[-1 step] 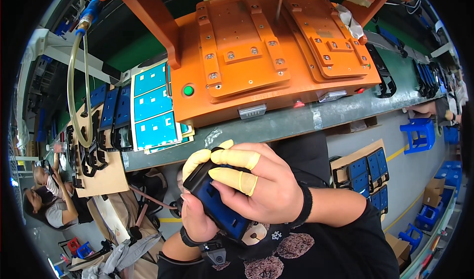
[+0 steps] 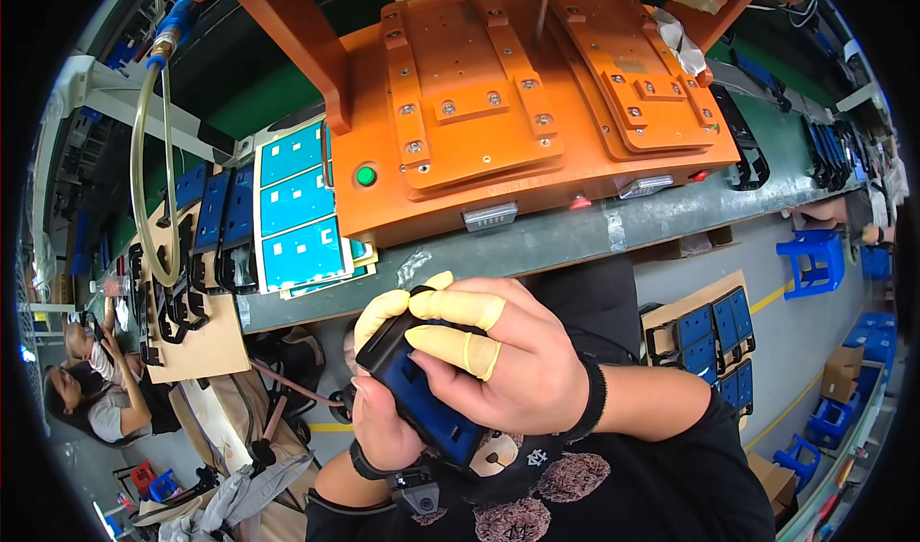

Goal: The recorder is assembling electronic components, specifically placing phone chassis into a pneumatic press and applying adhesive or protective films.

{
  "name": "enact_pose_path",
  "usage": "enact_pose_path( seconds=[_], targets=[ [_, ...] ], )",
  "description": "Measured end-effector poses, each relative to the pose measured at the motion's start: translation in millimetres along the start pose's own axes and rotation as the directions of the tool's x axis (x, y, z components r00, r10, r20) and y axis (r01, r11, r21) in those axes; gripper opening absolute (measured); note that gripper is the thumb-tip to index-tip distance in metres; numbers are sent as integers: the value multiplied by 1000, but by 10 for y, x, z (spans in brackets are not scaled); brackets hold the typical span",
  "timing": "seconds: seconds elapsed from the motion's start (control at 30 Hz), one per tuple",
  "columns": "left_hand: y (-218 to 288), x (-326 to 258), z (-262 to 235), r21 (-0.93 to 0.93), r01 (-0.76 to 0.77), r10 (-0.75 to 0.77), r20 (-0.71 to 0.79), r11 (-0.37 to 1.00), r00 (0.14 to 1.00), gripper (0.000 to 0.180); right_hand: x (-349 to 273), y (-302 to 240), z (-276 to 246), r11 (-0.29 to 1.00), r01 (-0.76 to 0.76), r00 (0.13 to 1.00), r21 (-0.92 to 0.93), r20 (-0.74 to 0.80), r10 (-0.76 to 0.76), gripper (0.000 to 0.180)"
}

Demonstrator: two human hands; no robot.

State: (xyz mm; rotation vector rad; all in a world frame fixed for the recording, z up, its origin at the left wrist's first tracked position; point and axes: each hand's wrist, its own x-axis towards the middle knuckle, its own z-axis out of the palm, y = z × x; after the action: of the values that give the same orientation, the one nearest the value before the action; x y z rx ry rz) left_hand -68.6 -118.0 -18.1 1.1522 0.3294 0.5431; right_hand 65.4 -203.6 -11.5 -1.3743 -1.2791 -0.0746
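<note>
At lower centre, the left hand (image 2: 385,434) clasps a tilted black-framed blue panel (image 2: 433,414), while the right hand (image 2: 529,358) grips its upper end. Nothing visibly differs from the preceding picture; the handling appears to stand at the same stage.

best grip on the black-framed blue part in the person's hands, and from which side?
Likely its left long edge, coming from the left: the black-framed blue part is slab-shaped and tilted, and the left hand holds it there. The right hand crowds the other side; its blue face has small openings, so probably a poorer hold.
</note>
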Motion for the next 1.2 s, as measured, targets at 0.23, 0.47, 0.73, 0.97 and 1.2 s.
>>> enact_pose_path(
  seconds=[0.23, 0.47, 0.73, 0.97, 1.2],
  targets=[
    [29, 0, 40, 17, 13, -13, -6, 1000, 1000, 79, -11, -25, 16, 1000, -22, 1000, -9, -18, 22, 29],
    [58, 5, 24, 50, 57, -58, 34, 997, 998, 78, -8, -13, 36, 997, -70, 997, 22, -29, 71, 28],
    [88, 37, 65, 67, 69, -71, 26, 995, 997, 79, 24, 2, 13, 982, -158, 987, 99, 13, 157, 25],
    [74, 26, 57, 69, 81, -83, 25, 994, 996, 76, 18, 35, 14, 975, -170, 985, 145, 25, 169, 25],
    [76, 16, 56, 58, 111, -111, -6, 992, 994, 74, 22, 53, 19, 970, -191, 982, 153, 38, 187, 24]
  ],
)
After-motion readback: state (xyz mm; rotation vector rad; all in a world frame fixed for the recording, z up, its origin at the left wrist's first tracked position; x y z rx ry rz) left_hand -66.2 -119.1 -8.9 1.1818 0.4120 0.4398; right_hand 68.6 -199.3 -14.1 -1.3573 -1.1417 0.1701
